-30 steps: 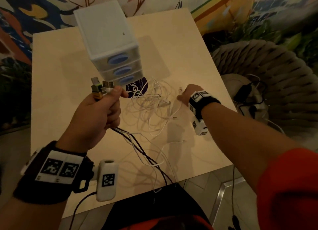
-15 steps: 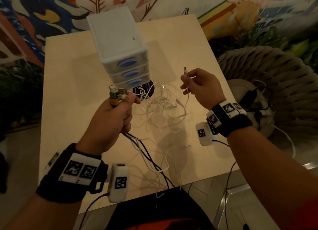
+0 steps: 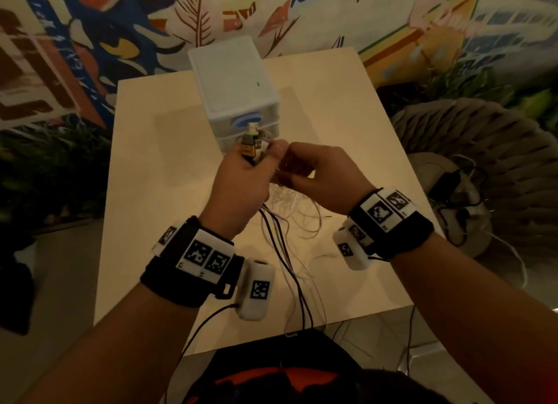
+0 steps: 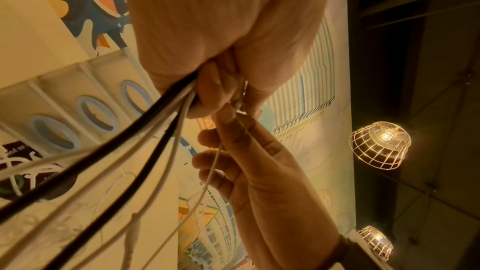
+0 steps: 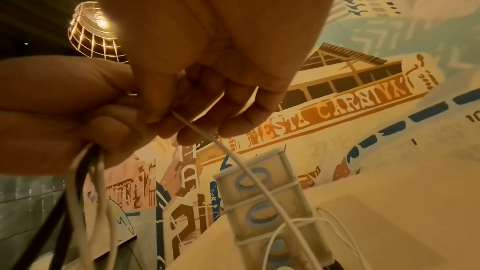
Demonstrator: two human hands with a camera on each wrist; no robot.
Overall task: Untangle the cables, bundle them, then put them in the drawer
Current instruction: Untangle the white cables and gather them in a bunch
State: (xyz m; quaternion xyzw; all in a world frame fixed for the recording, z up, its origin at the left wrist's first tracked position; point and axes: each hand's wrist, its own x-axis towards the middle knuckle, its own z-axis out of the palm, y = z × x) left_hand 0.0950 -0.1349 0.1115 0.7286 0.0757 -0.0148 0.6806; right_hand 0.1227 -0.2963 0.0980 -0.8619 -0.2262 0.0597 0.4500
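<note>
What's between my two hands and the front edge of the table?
In the head view, black and white cables hang from the left hand across the table.

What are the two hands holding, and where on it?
The left hand grips a bunch of cables just below their plugs. The right hand pinches a thin white cable near its end.

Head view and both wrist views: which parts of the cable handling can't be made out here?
- Head view: the lower drawers of the drawer unit are hidden behind the left hand and its connector ends.
- Head view: the right hand covers whatever end of the thin white cable it pinches.
- Left wrist view: the cables run off the lower left edge, so their count and tangles are unclear.
- Right wrist view: the bottom drawer is cut off.
</note>
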